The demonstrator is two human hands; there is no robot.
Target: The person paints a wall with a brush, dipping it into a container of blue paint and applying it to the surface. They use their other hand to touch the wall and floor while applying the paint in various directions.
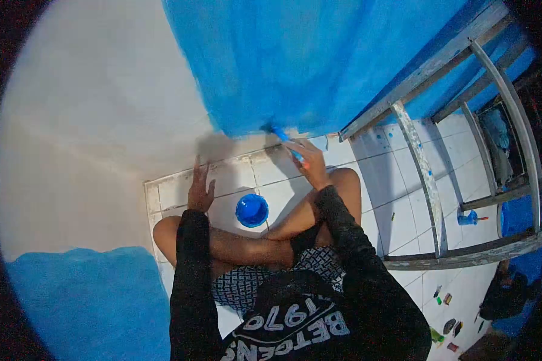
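My right hand (pixel 310 161) grips a paintbrush (pixel 281 133) with a blue and orange handle. Its dark bristles meet the lower edge of the blue painted wall (pixel 271 72), just above the floor line. My left hand (pixel 201 189) is raised near the wall's base with its fingers stretched out and nothing in them. On the tiles between my hands and my crossed legs stands a small tub of blue paint (pixel 252 210), its rim smeared with blue. An unpainted whitish wall section (pixel 120 78) lies to the left of the blue.
A wooden ladder (pixel 424 174) leans at the right, its feet on the white tiled floor (pixel 367 198). Beyond its rungs lie a paint roller (pixel 468 218) and a blue bucket (pixel 512 210). Several small items (pixel 445 328) lie scattered at the lower right.
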